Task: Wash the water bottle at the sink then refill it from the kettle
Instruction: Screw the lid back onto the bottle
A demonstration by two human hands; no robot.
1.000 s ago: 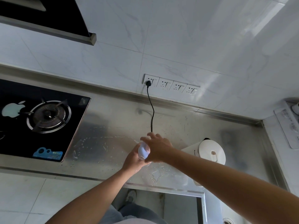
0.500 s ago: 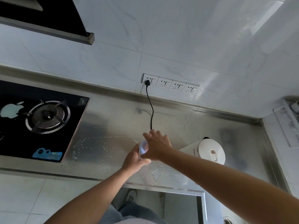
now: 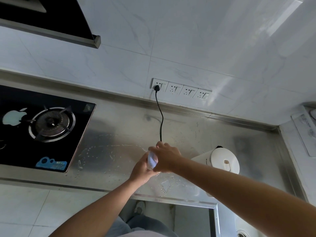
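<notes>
Over the wet counter (image 3: 119, 147), left hand (image 3: 142, 170) gripped the bottle (image 3: 151, 160) from below, right hand (image 3: 166, 158) closed over its top, kettle (image 3: 224, 161) just beside.

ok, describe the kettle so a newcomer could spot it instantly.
Start from the steel countertop running under the tiled wall, gas hob at its left end. Go right, past the two hands clasped round the water bottle. The kettle stands just right of them: the only white, round-lidded appliance on the counter.
</notes>
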